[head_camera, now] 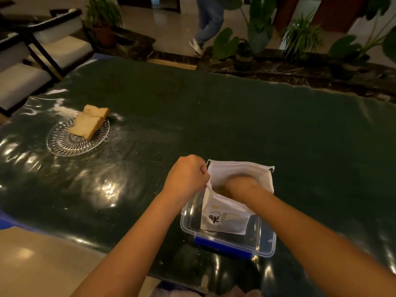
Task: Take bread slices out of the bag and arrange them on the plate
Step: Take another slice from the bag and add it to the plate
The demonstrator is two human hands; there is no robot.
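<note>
A white bread bag with black print stands in a clear plastic container near the table's front edge. My left hand pinches the bag's left rim and holds its mouth apart. My right hand is plunged into the bag's mouth; its fingers are hidden behind the translucent wall, so what they hold cannot be seen. At the far left, a clear ribbed glass plate carries two bread slices, one leaning on the other.
The dark green glossy table spreads wide between plate and container, dotted with crumbs. Chairs stand beyond the left corner. Potted plants line the far side, where a person's legs walk past.
</note>
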